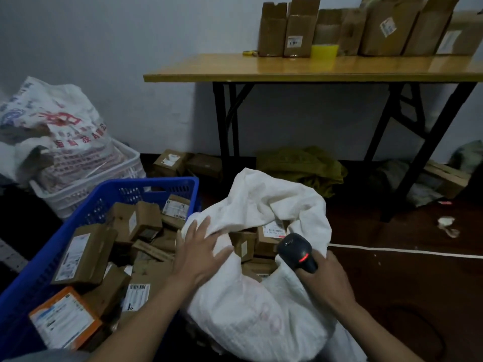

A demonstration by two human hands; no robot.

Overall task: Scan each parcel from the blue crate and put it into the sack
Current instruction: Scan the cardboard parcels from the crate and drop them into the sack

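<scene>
— Inside the sack point(261, 322), at its open mouth, we can see several brown parcels point(271, 235) lying label-up; that's where our scanned ones sit.

— And the ones we haven't done?

— Heaped in the blue crate point(146, 185), which touches the sack on our left. We judge plenty remain, so we're somewhere mid-task.

— What's our left hand point(194, 253) doing?

— Its fingers are straight and spread, flat on the sack's folded rim, between the crate and the mouth. It holds no parcel. We'd guess it presses the cloth down so the mouth gapes for dropping.

— And our right hand point(326, 280)?

— Clamped round the scanner point(296, 250), fingers curled about the handle, at the sack's right edge. Its red light is lit, so we have it ready close to where parcels pass.

— Why do we have crate and sack side by side?

— A short carry, we think: lift from the left, cross the beam, drop to the right.

— Our next move?

— Likely our left hand goes into the crate for a parcel whose label shows.

— And around us?

— Behind the crate a white basket point(104, 184) holds a printed bag point(52, 126). A table point(287, 71) stands by the wall with cardboard boxes point(298, 27) on top. More boxes and a green cloth point(300, 165) lie under it. A white cord point(392, 250) runs across the floor on our right.
</scene>
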